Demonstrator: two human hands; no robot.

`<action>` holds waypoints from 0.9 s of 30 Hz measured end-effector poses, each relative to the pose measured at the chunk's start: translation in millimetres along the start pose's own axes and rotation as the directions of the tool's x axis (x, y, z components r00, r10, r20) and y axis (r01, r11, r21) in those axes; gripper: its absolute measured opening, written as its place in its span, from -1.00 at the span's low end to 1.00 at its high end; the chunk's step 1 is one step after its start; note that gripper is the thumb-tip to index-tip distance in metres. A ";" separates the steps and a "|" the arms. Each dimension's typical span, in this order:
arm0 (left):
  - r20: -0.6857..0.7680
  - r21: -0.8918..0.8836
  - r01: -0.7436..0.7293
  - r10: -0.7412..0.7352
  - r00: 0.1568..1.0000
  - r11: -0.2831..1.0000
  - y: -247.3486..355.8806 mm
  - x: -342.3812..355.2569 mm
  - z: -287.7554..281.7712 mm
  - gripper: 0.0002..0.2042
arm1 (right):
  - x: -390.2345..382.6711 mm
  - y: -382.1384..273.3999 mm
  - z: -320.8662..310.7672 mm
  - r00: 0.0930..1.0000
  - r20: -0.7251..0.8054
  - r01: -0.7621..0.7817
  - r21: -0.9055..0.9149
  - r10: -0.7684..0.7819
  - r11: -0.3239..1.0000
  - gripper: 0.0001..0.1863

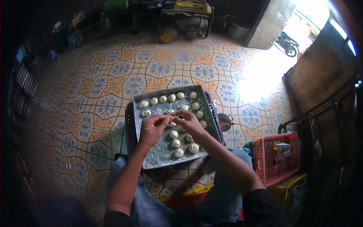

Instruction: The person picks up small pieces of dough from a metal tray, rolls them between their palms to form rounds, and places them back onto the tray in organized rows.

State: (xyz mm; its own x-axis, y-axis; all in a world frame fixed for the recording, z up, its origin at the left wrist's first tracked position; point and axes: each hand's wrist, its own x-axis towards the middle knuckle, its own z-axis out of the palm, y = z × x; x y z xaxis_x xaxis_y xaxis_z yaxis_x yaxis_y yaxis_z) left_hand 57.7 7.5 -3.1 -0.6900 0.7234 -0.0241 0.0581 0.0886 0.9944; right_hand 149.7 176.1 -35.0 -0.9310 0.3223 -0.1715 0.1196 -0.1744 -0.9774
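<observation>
1. Position of hands: the left hand (152, 129) and the right hand (190, 123) meet above the middle of the metal tray (157, 152), fingertips bent inward and almost touching each other.
2. State of grip: on each hand, thumb and fingers draw close together. From where I stand, the fingers cover the contact area; I cannot tell whether either hand pinches dough.
3. Location of nearest piece: a pale dough ball (172, 124) shows just on the person's side of the joined fingertips, between the two hands. I cannot tell whether it is held or rests on the tray.
4. Axis: the visible part looks roundish; no long axis can be read.
5. Nearer hand: neither is clearly closer, as the ball sits about where both sets of fingertips converge.
6. Near-side reference: three dough balls (176, 143) run in a line from below the fingertips toward the person, passing between the forearms.
7. Far-side reference: a row of dough balls (172, 97) lies along the tray's far edge, well apart from the fingertips.
8. Support: the tray sits on a dark plastic crate (214, 113).
</observation>
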 end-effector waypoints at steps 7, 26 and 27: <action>-0.029 0.382 -0.188 0.216 0.976 0.905 -55.0 25.6 -3.3 -0.74 | 24.3 25.7 24.9 0.944 -0.091 -0.239 0.470 0.316 0.850 -0.72; 0.050 0.354 -0.459 0.473 0.880 0.815 -49.1 48.0 -0.9 -0.73 | 48.6 20.2 -26.0 0.965 0.249 -0.114 0.107 0.084 0.988 -0.64; 0.060 0.350 -0.496 0.509 0.859 0.795 -49.6 48.2 -0.6 -0.73 | 47.3 22.0 -26.0 0.962 0.257 -0.128 0.135 0.089 0.983 -0.63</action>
State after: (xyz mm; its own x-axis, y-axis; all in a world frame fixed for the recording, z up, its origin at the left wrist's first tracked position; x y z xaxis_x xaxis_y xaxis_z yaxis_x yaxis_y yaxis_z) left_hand 21.2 37.5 -53.5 -0.5198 0.7073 0.4791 0.6404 -0.0485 0.7665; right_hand 117.3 211.8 -67.8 -0.9738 0.0549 -0.2205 0.1896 -0.3383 -0.9217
